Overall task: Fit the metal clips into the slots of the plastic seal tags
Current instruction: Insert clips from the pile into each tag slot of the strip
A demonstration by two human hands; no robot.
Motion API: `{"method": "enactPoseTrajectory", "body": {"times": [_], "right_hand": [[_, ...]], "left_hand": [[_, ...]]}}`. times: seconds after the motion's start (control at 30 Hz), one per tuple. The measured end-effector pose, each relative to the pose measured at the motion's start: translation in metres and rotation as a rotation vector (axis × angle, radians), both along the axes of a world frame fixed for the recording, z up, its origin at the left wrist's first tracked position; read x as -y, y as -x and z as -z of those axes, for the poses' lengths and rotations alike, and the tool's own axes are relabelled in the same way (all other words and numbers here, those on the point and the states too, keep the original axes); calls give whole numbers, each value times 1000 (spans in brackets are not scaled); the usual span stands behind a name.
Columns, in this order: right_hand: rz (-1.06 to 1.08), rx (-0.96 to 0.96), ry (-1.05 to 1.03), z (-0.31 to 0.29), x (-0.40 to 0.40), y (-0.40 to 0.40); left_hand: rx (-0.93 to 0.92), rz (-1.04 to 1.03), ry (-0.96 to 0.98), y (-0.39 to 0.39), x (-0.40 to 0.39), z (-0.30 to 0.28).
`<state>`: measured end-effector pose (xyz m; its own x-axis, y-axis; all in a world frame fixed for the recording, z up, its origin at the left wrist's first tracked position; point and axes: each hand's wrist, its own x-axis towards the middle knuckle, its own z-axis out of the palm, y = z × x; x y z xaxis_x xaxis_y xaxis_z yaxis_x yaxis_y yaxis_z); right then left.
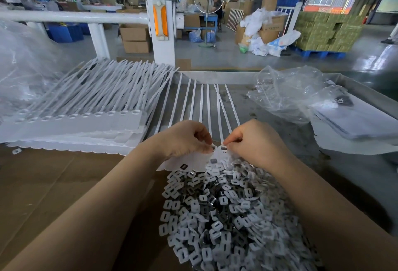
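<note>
Just beyond the clip heap, the left hand and right hand each pinch a metal clip at the tag strip, whose nine or so tails fan away. Left of the heap lie bare cardboard and a tag stack; right of it, crumpled plastic bags crowd the worktop edge.

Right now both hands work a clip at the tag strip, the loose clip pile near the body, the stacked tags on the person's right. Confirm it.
Wrong side: the head view shows the stacked tags on the person's left. Left hand, right hand, tag strip and clip pile fit.
</note>
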<state>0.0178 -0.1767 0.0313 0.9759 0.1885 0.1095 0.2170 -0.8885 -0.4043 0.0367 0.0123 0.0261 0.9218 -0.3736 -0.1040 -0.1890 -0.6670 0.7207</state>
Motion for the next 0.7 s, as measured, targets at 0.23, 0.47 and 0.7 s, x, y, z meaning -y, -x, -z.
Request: {"method": "enactPoseTrajectory", "body": {"times": [0.23, 0.47, 0.7], "right_hand": [[10, -11, 18, 1, 1, 0], [-183, 47, -69, -6, -15, 11], [-505, 84, 34, 1, -43, 30]], "left_hand": [[-4, 8, 3, 0, 0, 1], [-23, 26, 5, 1, -3, -2], [-41, 10, -16, 1, -5, -4]]}}
